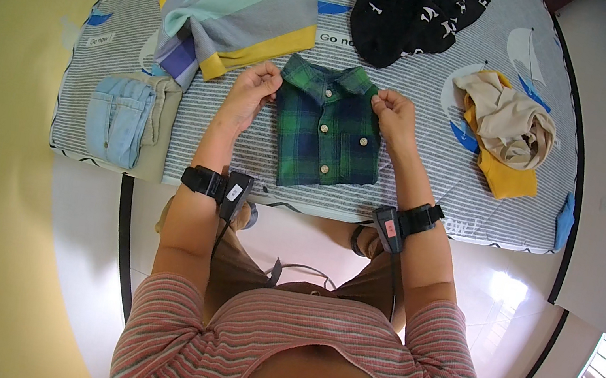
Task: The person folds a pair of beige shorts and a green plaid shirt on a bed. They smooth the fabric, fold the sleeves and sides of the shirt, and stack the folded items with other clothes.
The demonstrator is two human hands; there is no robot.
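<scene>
A green and navy plaid shirt (304,137) lies folded into a near rectangle on the bed, its collar away from me and its buttoned front and chest pocket facing up. My left hand (256,85) pinches the shirt's left edge just below the collar. On the opposite side, my right hand (394,114) grips the right shoulder edge between thumb and fingers. Both hands are closed, and the fabric between them lies flat.
On the striped bedsheet (221,151), folded light-blue denim (118,118) and beige clothes lie at left. A striped knit blanket (246,3) is behind them. Black patterned clothing (408,18) lies at the back. Beige clothing (511,120) rests over yellow clothing (508,182) at right.
</scene>
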